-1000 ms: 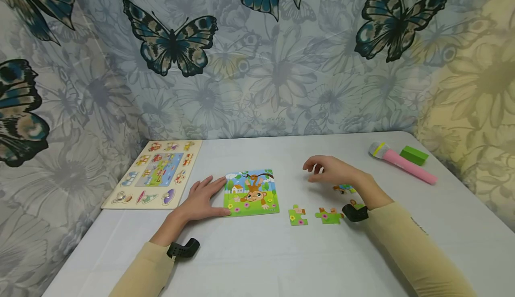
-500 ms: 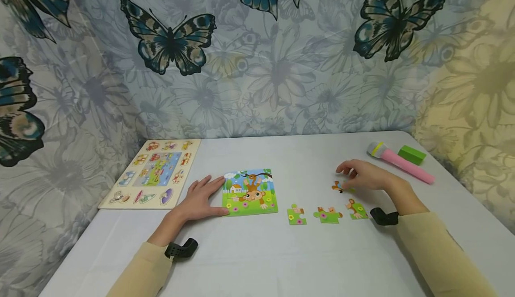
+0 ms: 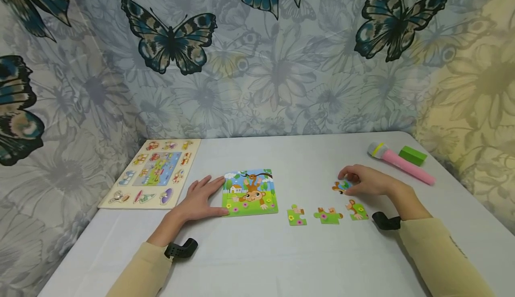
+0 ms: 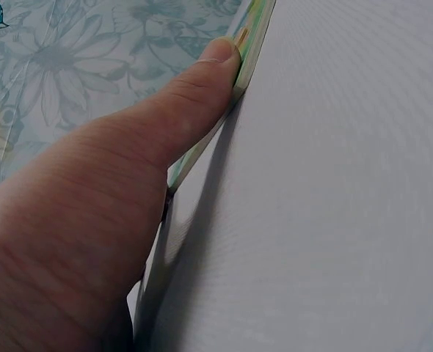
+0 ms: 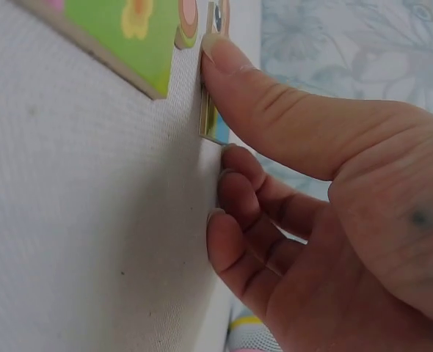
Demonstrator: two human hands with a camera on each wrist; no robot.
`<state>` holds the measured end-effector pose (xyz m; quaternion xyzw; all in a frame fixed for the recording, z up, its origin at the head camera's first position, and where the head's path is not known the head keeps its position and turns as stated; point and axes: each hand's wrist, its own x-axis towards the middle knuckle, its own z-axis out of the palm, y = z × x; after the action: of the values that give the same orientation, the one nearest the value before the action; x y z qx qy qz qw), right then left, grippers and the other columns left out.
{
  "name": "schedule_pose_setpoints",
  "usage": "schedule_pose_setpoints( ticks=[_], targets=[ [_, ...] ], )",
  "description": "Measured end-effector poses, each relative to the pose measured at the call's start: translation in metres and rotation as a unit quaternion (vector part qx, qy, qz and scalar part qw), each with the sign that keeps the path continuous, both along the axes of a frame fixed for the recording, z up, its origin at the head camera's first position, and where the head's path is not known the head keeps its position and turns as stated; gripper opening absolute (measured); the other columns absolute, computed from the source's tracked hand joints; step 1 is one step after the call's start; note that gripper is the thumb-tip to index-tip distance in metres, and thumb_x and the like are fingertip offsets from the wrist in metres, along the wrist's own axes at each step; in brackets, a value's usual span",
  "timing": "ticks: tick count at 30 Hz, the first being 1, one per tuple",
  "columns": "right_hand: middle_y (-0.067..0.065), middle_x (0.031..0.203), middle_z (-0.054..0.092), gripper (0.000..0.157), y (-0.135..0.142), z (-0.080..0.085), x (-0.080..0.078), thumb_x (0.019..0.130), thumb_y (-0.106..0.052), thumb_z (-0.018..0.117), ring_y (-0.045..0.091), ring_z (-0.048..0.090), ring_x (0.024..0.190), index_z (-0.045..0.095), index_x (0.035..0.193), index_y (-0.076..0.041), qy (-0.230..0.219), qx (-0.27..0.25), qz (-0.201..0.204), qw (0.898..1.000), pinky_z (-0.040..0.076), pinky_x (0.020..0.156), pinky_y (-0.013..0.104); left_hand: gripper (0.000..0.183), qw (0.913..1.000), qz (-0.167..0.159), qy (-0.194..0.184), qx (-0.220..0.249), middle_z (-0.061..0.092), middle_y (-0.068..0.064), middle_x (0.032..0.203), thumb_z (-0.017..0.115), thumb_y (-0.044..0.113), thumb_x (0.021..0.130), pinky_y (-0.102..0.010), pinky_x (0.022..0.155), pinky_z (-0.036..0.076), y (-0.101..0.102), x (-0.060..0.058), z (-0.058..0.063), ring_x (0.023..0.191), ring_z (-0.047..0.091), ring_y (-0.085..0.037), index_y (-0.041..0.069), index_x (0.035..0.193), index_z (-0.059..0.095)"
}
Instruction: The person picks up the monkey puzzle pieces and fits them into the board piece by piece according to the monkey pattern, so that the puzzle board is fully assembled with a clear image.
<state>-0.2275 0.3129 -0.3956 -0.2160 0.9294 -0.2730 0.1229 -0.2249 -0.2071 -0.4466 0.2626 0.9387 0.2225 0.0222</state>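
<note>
A square monkey puzzle board (image 3: 251, 194) lies mid-table, showing a monkey hanging from a branch. My left hand (image 3: 201, 199) rests at its left side with fingers spread, the index fingertip at the upper left corner. In the left wrist view the thumb (image 4: 180, 95) presses along the board's near edge. Further right, my right hand (image 3: 370, 181) pinches a blue and brown jigsaw piece (image 3: 340, 187) between thumb and index finger. The right wrist view has the thumb (image 5: 253, 95) on the edge of that piece (image 5: 218, 126), close over the tablecloth, with the other fingers curled beneath.
Three green jigsaw pieces lie in a row near the right hand: a left one (image 3: 297, 215), a middle one (image 3: 327, 215) and a right one (image 3: 357, 210). A wooden picture board (image 3: 154, 174) is at the left. A pink microphone (image 3: 406, 165) and green block (image 3: 412, 155) lie back right.
My right hand has moved right over the table, then slightly down onto the blue and brown jigsaw piece, whose blue part now shows. The left hand stays on the puzzle board.
</note>
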Motion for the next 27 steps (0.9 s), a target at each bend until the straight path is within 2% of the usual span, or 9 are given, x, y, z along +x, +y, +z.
schedule_pose_setpoints(
  ticks=[5, 9, 13, 16, 21, 27],
  targets=[
    [0.003, 0.092, 0.054, 0.029, -0.002, 0.0003, 0.0014, 0.089, -0.018, 0.079, 0.021, 0.047, 0.087, 0.065, 0.111, -0.006, -0.013, -0.004, -0.001, 1.0, 0.042, 0.074, 0.035, 0.1, 1.0, -0.001, 0.005, 0.0, 0.037, -0.007, 0.16, 0.076, 0.06, 0.08, -0.065, 0.115, 0.006, -0.0002, -0.0007, -0.001, 0.15, 0.017, -0.04, 0.008, 0.156, 0.04],
    [0.002, 0.091, 0.056, 0.022, -0.0034, 0.0007, 0.0004, 0.089, -0.017, 0.079, 0.021, 0.048, 0.086, 0.066, 0.104, -0.006, -0.012, -0.006, 0.001, 1.0, 0.043, 0.075, 0.035, 0.1, 1.0, -0.002, 0.004, 0.001, 0.037, -0.007, 0.16, 0.077, 0.06, 0.08, -0.065, 0.115, 0.006, -0.0006, -0.0009, 0.0005, 0.15, 0.017, -0.039, 0.008, 0.157, 0.039],
    [0.007, 0.103, 0.06, 0.029, -0.0032, -0.0003, 0.001, 0.088, -0.016, 0.08, 0.026, 0.051, 0.095, 0.067, 0.111, -0.005, -0.004, -0.008, -0.002, 1.0, 0.046, 0.084, 0.042, 0.1, 1.0, -0.002, 0.002, 0.004, 0.037, -0.007, 0.16, 0.077, 0.06, 0.08, -0.065, 0.115, 0.005, 0.0, -0.0004, -0.0002, 0.15, 0.017, -0.039, 0.008, 0.156, 0.039],
    [0.013, 0.115, 0.058, 0.036, -0.0043, 0.0003, 0.0033, 0.088, -0.018, 0.081, 0.031, 0.052, 0.104, 0.065, 0.118, -0.006, -0.003, -0.006, -0.009, 1.0, 0.045, 0.091, 0.05, 0.1, 1.0, -0.001, 0.002, 0.002, 0.037, -0.007, 0.16, 0.077, 0.061, 0.08, -0.065, 0.115, 0.005, 0.0004, -0.0003, -0.0001, 0.15, 0.017, -0.04, 0.008, 0.156, 0.039],
    [0.015, 0.113, 0.055, 0.037, -0.0069, -0.0003, 0.0058, 0.087, -0.019, 0.081, 0.032, 0.052, 0.102, 0.065, 0.118, -0.007, -0.007, 0.002, -0.016, 1.0, 0.045, 0.09, 0.052, 0.1, 1.0, -0.001, -0.001, 0.002, 0.037, -0.007, 0.16, 0.077, 0.06, 0.079, -0.065, 0.115, 0.005, 0.0004, -0.0001, 0.0002, 0.15, 0.017, -0.04, 0.008, 0.156, 0.04],
    [0.008, 0.108, 0.059, 0.033, -0.0083, 0.0002, 0.0038, 0.086, -0.014, 0.081, 0.028, 0.052, 0.099, 0.064, 0.112, -0.005, -0.004, -0.01, 0.001, 1.0, 0.046, 0.09, 0.048, 0.1, 1.0, 0.0, 0.002, -0.001, 0.037, -0.007, 0.16, 0.077, 0.06, 0.079, -0.065, 0.115, 0.005, 0.0007, -0.0006, -0.0013, 0.15, 0.017, -0.04, 0.009, 0.156, 0.04]
  ],
)
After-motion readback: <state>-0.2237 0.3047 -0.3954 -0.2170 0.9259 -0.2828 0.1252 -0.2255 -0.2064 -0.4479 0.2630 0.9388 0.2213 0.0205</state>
